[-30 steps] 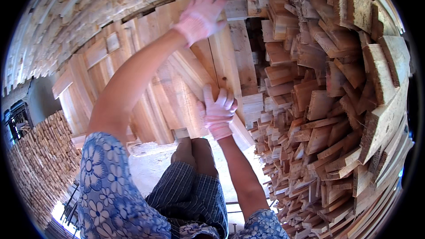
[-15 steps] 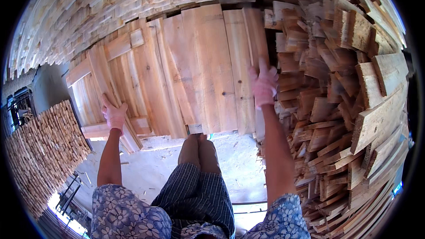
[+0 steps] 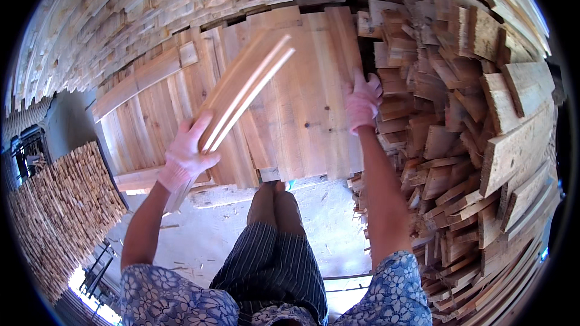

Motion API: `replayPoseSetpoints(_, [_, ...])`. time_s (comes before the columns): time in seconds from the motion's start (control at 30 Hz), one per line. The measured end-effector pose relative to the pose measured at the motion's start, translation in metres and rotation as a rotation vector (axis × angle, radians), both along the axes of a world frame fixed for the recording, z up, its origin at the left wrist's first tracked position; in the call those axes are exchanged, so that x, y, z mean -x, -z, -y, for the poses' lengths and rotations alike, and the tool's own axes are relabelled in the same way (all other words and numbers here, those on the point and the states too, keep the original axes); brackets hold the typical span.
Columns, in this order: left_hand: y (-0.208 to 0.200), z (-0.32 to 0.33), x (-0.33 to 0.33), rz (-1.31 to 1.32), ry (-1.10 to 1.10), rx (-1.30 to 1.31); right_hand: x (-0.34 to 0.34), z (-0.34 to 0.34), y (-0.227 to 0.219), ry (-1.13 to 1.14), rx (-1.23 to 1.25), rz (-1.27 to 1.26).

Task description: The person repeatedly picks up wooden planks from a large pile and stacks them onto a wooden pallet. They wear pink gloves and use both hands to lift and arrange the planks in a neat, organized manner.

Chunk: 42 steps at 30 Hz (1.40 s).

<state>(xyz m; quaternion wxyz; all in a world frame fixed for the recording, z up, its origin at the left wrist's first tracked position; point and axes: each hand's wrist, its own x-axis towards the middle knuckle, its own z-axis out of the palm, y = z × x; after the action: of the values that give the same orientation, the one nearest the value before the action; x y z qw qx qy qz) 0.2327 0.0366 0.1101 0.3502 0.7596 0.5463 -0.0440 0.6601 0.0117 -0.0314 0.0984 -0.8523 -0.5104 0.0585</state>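
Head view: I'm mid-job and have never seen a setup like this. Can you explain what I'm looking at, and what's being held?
There is no machine here: a person is working by hand. The camera sits on their head and looks down; its wide fisheye lens bends straight edges, and the picture's left is the person's left. In front lies a row of boards, side by side, with a crosswise board on top at the left. The gloved left hand holds what look like at least two narrow boards, slanting across the view of the row. The right hand, also gloved, is at the row's right edge; whether it grasps anything is unclear. A jumbled timber pile stands to the right.
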Motion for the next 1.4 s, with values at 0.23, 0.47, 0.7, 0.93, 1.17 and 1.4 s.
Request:
replayPoseSetpoints(0.23, [0.005,-0.109,-0.15,-0.3,0.331,0.108,0.079,0.133,-0.05,-0.067,-0.072,-0.694])
replayPoseSetpoints(0.47, [0.03,-0.105,-0.181,-0.371,0.478,-0.017,0.134,0.191,-0.065,0.144,-0.016,-0.969])
replayPoseSetpoints(0.7, [-0.003,-0.073,-0.119,-0.333,0.436,0.254,0.16,0.022,-0.098,0.581,-0.428,-2.023])
replayPoseSetpoints(0.93, [0.0,-0.074,-0.095,-0.533,0.466,-0.292,0.208,-0.074,-0.057,0.969,-0.569,-1.847])
replayPoseSetpoints(1.17, [0.012,-0.074,0.001,-0.484,0.439,-0.571,0.233,-0.102,-0.075,0.824,-0.412,-1.641])
replayPoseSetpoints(1.4, [0.054,-0.124,-0.139,-0.261,0.661,-0.622,0.083,-0.108,0.006,0.54,-0.444,-1.617])
